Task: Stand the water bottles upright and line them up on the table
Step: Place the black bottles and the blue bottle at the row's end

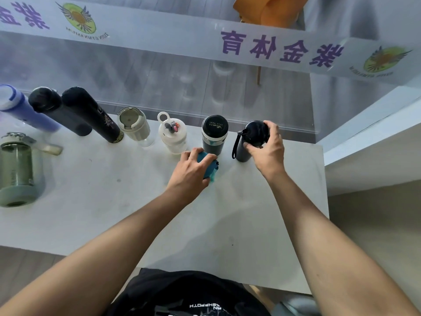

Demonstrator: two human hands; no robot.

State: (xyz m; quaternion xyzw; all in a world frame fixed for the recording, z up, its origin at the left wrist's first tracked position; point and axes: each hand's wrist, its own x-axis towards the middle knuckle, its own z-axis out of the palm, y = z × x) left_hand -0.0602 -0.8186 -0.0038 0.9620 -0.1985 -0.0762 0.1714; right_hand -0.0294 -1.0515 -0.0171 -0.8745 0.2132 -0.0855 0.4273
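A dark bottle (251,140) was gripped at its cap by the right hand (267,149), steadied upright to end the row. Just left of it, a teal bottle (208,165), apparently upright, was clasped under the left hand (190,172).

Soft, even daylight, faint shadows, slight overall blur, wide-angle bending at edges.

The table (95,201) has a pale, matt, stone-like top with faint marks. At its far edge, the black flask (91,112) looks matt, the white shaker bottle (172,135) cloudy translucent plastic. Near the left edge, the green bottle (16,169) is clear, glossy plastic.
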